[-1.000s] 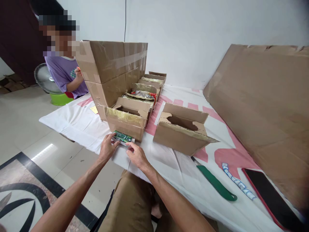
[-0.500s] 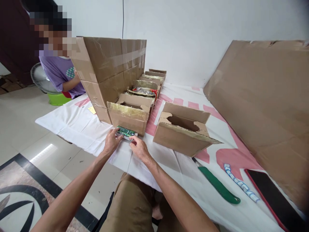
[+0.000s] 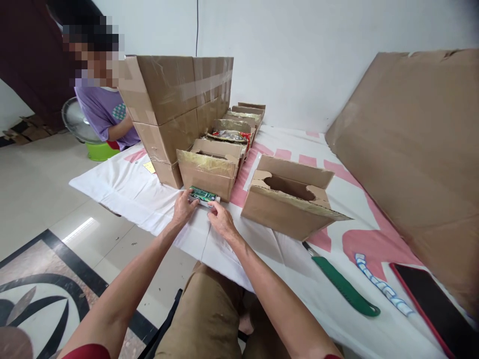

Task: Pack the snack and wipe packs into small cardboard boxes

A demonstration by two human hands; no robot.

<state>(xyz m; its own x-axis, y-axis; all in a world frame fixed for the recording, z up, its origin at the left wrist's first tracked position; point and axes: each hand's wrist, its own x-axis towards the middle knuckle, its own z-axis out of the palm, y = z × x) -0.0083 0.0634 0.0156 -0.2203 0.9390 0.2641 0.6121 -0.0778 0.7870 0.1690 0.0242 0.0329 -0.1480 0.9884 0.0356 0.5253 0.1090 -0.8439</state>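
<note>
A small flat pack with a green printed top and pale sides lies on the white cloth, close against the front of an open cardboard box. My left hand grips the pack's left end, with the thumb at the near side and a finger on the far corner. At the right end, my right hand has its thumb and bent fingers on the near corner. What exactly the pack contains cannot be seen. Right of my hands stands another open carton, its flaps up.
Taped cartons are stacked at the left, and open boxes, one with shiny red packets, run back beside them. A green-handled knife, a folded patterned strip and a phone lie right. A person in purple sits beyond.
The view has shifted slightly, so the scene sits a little further right. Both hands stay at the pack, which remains by the box; the right fingers have shifted slightly along its near edge.
</note>
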